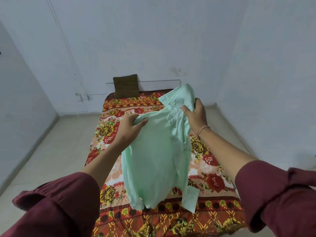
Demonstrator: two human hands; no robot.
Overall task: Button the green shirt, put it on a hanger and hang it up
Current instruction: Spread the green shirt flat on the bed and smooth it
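Shirt: green shirt [157, 156] hangs above the floral bed cover [210, 161].
Left hand [130, 129]: fingers curled, gripping one shoulder.
Right hand [196, 115]: pinching the collar.
Around: brown cushion [126, 86] against the wall.

There is one green shirt [153, 159] in the middle of the frame. There are two grips, the left grip [127, 129] and the right grip [195, 115]. There is one bed [213, 177] and one brown pillow [126, 86]. There are two dark red sleeves, the left sleeve [56, 202] and the right sleeve [277, 199]. There is one wrist band [202, 130].
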